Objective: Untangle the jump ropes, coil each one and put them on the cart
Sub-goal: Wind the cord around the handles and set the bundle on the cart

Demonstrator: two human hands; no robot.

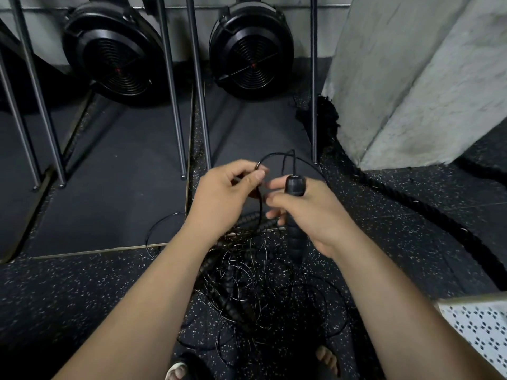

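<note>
Your feet (178, 370) stand beside the jump ropes (255, 283), one tangle on the floor (82, 297), none coiled, while your right hand (315, 215) grips a handle (295, 185) and left fingers (247, 167) pinch its cord (274, 155).

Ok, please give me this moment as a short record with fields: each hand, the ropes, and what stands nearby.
left hand: pinches a thin black cord between thumb and fingers
right hand: grips a black handle, cord leaving its far end
tangle: thin cords and ribbed black pieces heaped on the speckled floor, below the hands
coiled ropes: none visible
nearby: thick black rope at right; two fan wheels behind; white perforated surface at lower right
</note>
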